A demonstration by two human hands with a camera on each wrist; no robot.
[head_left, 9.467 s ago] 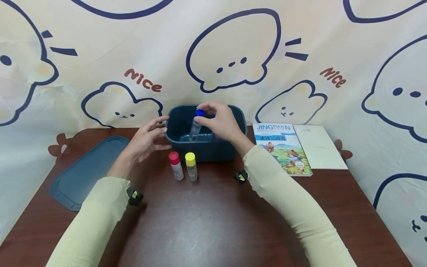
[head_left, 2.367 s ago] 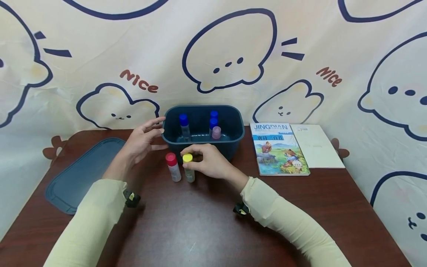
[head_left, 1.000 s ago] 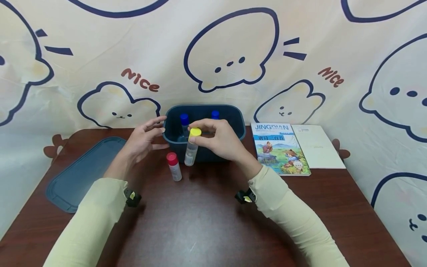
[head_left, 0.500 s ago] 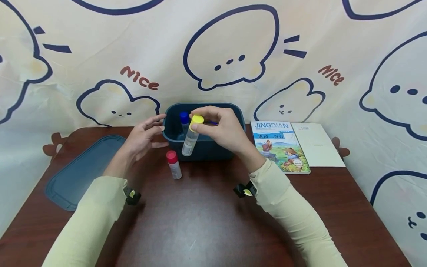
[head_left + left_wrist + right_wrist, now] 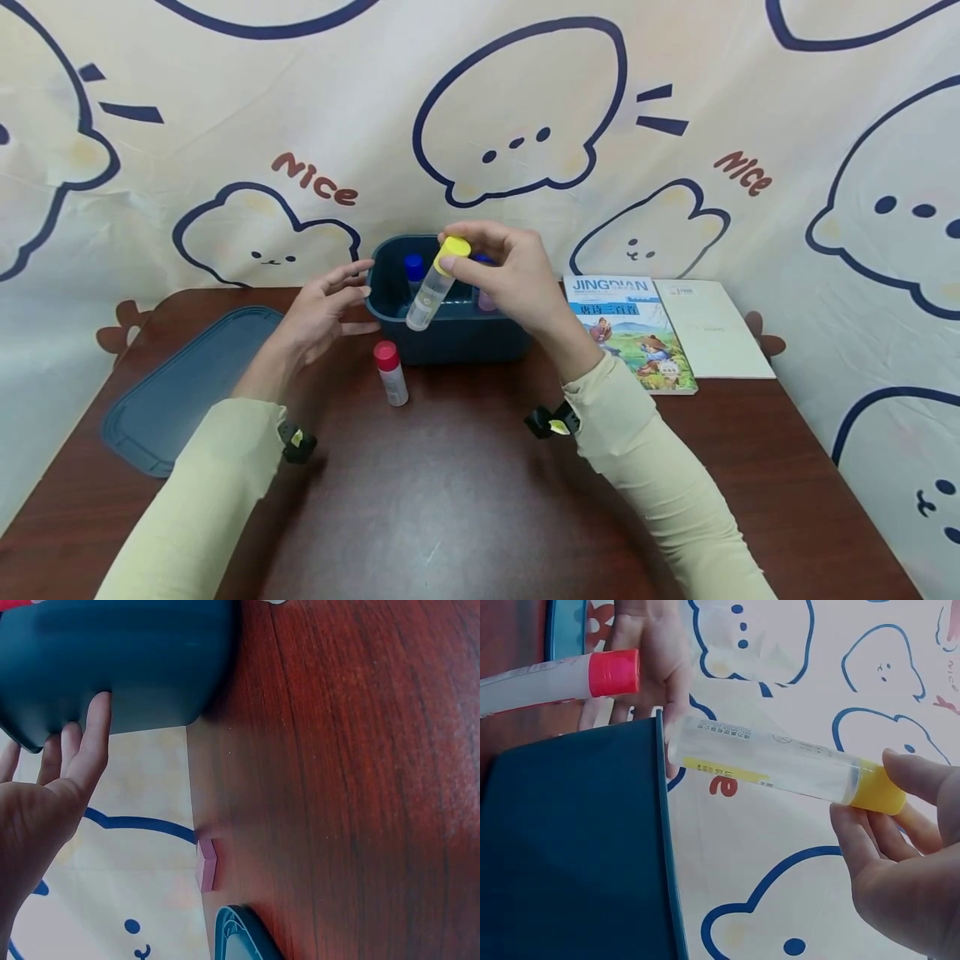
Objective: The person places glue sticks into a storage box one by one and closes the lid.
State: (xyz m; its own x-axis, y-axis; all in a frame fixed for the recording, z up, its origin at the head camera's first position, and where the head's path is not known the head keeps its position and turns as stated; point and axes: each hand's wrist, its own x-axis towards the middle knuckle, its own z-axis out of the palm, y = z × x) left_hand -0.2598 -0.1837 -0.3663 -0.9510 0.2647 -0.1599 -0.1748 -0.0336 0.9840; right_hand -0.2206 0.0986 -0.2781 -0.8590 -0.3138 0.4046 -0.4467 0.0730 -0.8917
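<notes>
Above oblong dark-teal plastic bin (image 5: 465, 343), our right hand (image 5: 521, 271) pinches clear cylindrical plastic tube (image 5: 432, 294) by yellow cap (image 5: 454, 247); left hand (image 5: 318, 312) touches bin's side, fingers (image 5: 351, 272) spread, holding nothing.

Head view: from above, forward-down, wide; wrist views: close, turned sideways, sharing bin (image 5: 139, 660).

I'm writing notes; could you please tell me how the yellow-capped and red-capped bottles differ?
The right grip holds the yellow-capped bottle in the air; the red-capped bottle stands unheld on the table. The yellow-capped bottle is tilted; the red-capped bottle is upright. Both have pale bodies and coloured caps.
</notes>
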